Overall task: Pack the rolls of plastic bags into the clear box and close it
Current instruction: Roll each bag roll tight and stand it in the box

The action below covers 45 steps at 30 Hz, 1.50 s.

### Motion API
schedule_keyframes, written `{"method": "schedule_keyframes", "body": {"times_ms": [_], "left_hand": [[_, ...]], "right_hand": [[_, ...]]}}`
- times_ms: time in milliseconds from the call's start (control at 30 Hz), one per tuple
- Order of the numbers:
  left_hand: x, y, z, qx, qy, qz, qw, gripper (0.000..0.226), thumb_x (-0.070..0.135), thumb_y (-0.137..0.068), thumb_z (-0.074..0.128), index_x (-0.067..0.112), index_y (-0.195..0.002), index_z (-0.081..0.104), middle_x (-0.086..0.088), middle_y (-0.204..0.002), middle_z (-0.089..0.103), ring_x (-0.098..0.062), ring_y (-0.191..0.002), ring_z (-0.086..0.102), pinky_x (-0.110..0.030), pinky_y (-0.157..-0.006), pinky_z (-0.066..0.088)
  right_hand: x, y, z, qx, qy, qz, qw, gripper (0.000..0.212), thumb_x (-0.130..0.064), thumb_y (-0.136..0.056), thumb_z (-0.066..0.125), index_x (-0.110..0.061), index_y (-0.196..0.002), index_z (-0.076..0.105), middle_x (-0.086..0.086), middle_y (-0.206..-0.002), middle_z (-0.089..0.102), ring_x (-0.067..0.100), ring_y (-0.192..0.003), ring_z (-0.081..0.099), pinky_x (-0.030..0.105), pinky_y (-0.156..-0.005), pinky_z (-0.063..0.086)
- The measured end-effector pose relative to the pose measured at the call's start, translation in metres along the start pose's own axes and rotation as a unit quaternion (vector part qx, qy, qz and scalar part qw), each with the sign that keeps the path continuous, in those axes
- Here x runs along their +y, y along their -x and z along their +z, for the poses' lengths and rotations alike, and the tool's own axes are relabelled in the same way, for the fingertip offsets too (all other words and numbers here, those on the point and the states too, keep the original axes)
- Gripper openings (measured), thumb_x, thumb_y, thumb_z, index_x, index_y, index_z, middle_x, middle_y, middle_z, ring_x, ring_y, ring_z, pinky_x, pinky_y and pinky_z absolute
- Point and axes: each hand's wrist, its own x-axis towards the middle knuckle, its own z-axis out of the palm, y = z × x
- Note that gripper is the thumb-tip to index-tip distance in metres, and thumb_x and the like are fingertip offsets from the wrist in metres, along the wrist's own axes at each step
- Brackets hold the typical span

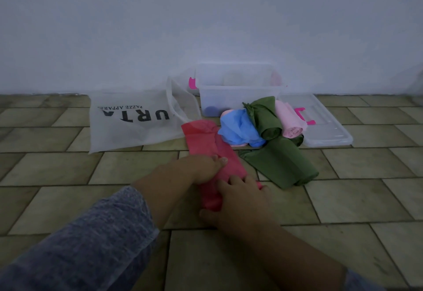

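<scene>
Right now I see both hands low on the tiled floor [343, 199], working a red plastic bag [203, 135] that lies as a long strip running from six o'clock up toward eleven. The left hand [201, 168], in a grey sleeve [91, 245], sits on the strip's middle, its fingers [217, 160] curled together and clamped on the red film. The right hand [243, 203] covers the near end, its fingers bent over the plastic and the thumb tucked at the strip's edge.

The clear box [238, 94] stands open at twelve o'clock from the hands, against the pale wall [206, 16]. Dim shapes show through its side, but I cannot tell what they are. Its lid [327, 130] lies flat on the floor at two o'clock, just beside the box.

In front of the box, bunched and touching, are a blue roll [235, 128], a green roll [266, 116] and a pink roll [289, 121]. A loose green bag [281, 164] spreads out at three o'clock of the hands. A white printed bag [128, 128] lies at ten o'clock, touching the red strip's far end.
</scene>
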Motion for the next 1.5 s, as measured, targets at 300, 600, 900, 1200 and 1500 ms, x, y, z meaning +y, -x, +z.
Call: {"method": "schedule_keyframes", "body": {"times_ms": [300, 600, 900, 1200, 1500], "left_hand": [[-0.005, -0.001, 0.004, 0.01, -0.048, 0.029, 0.998, 0.051, 0.041, -0.103, 0.014, 0.024, -0.15, 0.01, -0.005, -0.159, 0.01, -0.025, -0.144, 0.012, -0.036, -0.113, 0.011], [-0.027, -0.007, 0.027, 0.101, -0.03, 0.065, 0.992, 0.055, 0.057, -0.095, 0.02, 0.035, -0.146, 0.025, 0.009, -0.159, 0.006, -0.016, -0.145, 0.004, -0.057, -0.112, 0.003], [-0.007, 0.041, 0.046, 0.1, 0.065, 0.16, 0.98, 0.06, 0.055, -0.057, 0.07, 0.036, -0.109, 0.046, 0.014, -0.101, 0.047, -0.006, -0.087, 0.05, -0.025, -0.068, 0.039], [-0.011, 0.037, 0.036, 0.125, -0.025, 0.109, 0.986, 0.04, 0.05, -0.078, 0.064, 0.029, -0.11, 0.054, 0.004, -0.114, 0.054, -0.016, -0.099, 0.051, -0.032, -0.081, 0.041], [-0.015, 0.046, 0.053, 0.243, -0.093, 0.179, 0.949, 0.047, 0.054, -0.075, 0.06, 0.028, -0.112, 0.045, 0.004, -0.111, 0.053, -0.018, -0.097, 0.051, -0.033, -0.081, 0.039]], "right_hand": [[0.012, 0.014, 0.005, 0.027, 0.02, 0.002, 0.999, 0.069, -0.087, -0.056, 0.036, -0.036, -0.101, 0.047, -0.01, -0.106, 0.05, 0.023, -0.107, 0.04, 0.044, -0.082, 0.033], [0.05, 0.012, -0.016, -0.034, -0.103, -0.088, 0.99, 0.044, -0.041, -0.074, 0.062, -0.026, -0.112, 0.048, -0.003, -0.112, 0.055, 0.017, -0.103, 0.049, 0.029, -0.082, 0.038], [0.059, 0.001, -0.02, -0.058, -0.189, -0.096, 0.976, 0.032, -0.023, -0.078, 0.067, -0.024, -0.109, 0.062, -0.004, -0.106, 0.063, 0.013, -0.097, 0.056, 0.022, -0.079, 0.041], [0.073, -0.008, -0.015, -0.021, -0.279, -0.002, 0.96, 0.03, -0.022, -0.082, 0.069, -0.031, -0.109, 0.064, -0.008, -0.104, 0.06, 0.01, -0.097, 0.055, 0.025, -0.087, 0.042], [0.07, -0.018, -0.017, -0.019, -0.261, 0.015, 0.965, 0.009, -0.039, -0.083, 0.064, -0.033, -0.088, 0.061, -0.009, -0.09, 0.063, 0.013, -0.088, 0.058, 0.044, -0.089, 0.045]]}}
